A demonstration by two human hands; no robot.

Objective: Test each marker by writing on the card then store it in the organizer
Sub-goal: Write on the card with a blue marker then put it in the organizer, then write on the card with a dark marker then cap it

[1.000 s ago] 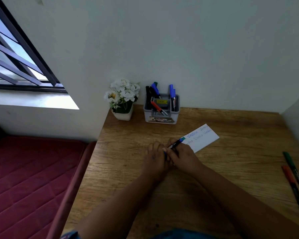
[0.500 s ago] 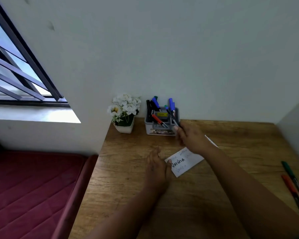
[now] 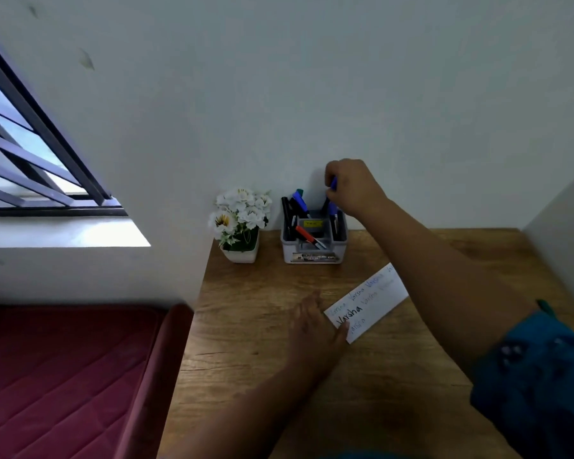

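right hand is up over the back right corner of the grey organizer, fingers curled round a blue marker that stands upright w/ its lower end down in that back right slot; its blue top shows just at the fingers. left hand lies flat on the wooden desk, fingers straight and together, thumb tip pressing the near left corner of the white card. card lies at a slant betw. the two arms, in front of the organizer & apart from it, w/ lines of handwriting in diff. colours, one bold black word near the thumb. organizer sits at the back edge of the desk against the wall; a few dark and blue pens lean in its back left slot, a red pen lies slanted across the middle. just left of it, a small white pot of white flowers. a green marker peeks out at the desk's right side, mostly hidden by the teal sleeve. window w/ dark bars at far left, red mattress below it beside the desk.
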